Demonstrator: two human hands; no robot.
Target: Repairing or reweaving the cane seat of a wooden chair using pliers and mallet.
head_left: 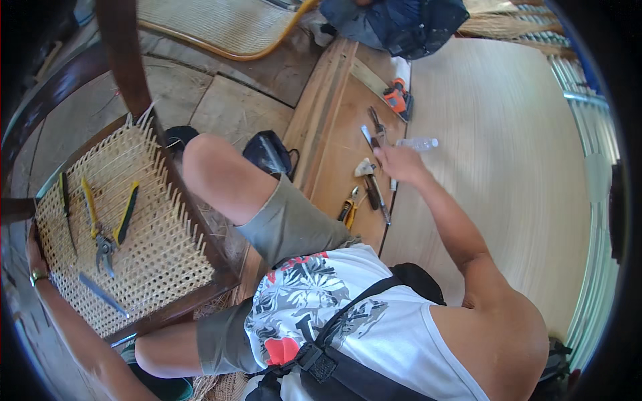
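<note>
A dark wooden chair frame (224, 284) with a woven cane seat (160, 247) stands at the left, loose strand ends sticking up along its right side. My left hand (34, 252) is against the frame's outer left edge, its fingers mostly hidden. Lying on the cane are yellow-handled pruning shears (103, 244), a thin dark-handled pointed tool (65, 200) and a knife blade (101, 293). Over the bench, my right hand (397, 164) has its fingers closed around a small dark brown handle (375, 142); the rest of that tool is unclear.
Near my right hand on the wooden bench (344, 150) lie yellow-black cutters (348, 206), a hammer (369, 184), an orange power tool (398, 99) and a clear plastic bottle (418, 144). A pale board (495, 167) spans the right. A dark bag (408, 27) sits at the far end.
</note>
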